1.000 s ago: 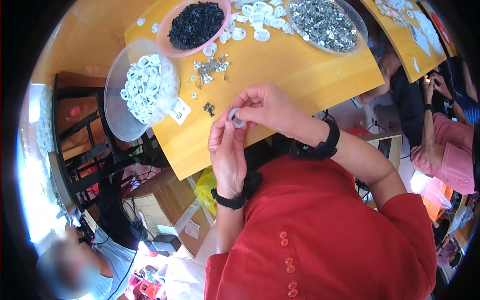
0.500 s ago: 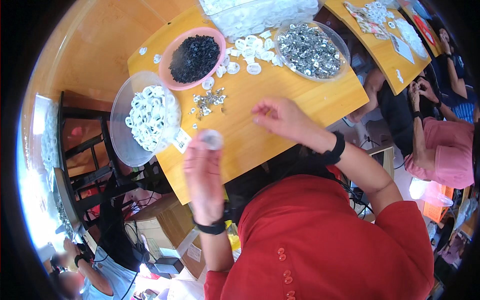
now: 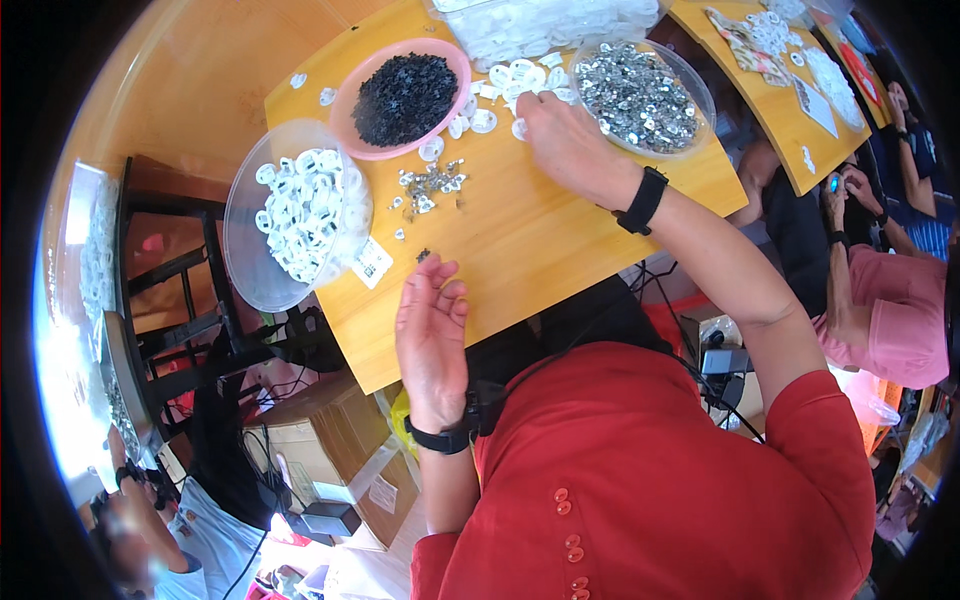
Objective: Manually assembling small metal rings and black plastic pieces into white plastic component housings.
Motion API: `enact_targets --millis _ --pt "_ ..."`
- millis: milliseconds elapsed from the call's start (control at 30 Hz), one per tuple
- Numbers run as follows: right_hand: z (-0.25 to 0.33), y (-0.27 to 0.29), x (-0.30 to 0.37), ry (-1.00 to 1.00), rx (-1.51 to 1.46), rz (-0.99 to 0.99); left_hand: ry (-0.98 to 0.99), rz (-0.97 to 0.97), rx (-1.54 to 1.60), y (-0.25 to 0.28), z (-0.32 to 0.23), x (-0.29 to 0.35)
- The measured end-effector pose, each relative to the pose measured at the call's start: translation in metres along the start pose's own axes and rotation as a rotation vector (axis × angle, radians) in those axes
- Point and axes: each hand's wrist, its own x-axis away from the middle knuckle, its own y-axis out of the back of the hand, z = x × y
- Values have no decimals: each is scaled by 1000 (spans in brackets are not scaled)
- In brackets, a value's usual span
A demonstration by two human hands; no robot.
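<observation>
My left hand [image 3: 432, 320] is palm up over the table's near edge, fingers curled. A tiny dark piece [image 3: 423, 255] shows at the tips of its thumb and forefinger, seemingly pinched there. My right hand [image 3: 568, 140] reaches to the far side, its fingers bent down and together among white round plastic pieces [image 3: 522, 72]; what its fingertips grip is hidden. One white piece [image 3: 519, 128] shows just beside them. Between the hands lies a small heap of shiny metal parts [image 3: 430, 187] on the yellow table [image 3: 500, 250].
A pink bowl [image 3: 340, 128] of black bits and a clear tub [image 3: 236, 245] of white pieces stand at the left. A clear dish [image 3: 708, 112] of metal parts is right of my hand, a large clear bin [image 3: 560, 30] behind. Other people sit at the right and lower left.
My right hand has reached away to the white pieces. The white round piece is no longer in my left hand, which has turned palm up with a tiny dark piece at its fingertips.
</observation>
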Motion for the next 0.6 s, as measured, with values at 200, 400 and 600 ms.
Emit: enact_targets --millis 200,400,600 --pt "18 13 11 -133 -393 208 57 -21 -124 3 17 0" --pt "55 24 41 -362 -1091 586 5 29 -114 -12 23 -3" --pt "72 15 56 -375 -1123 607 -13 52 -46 -2 26 1"
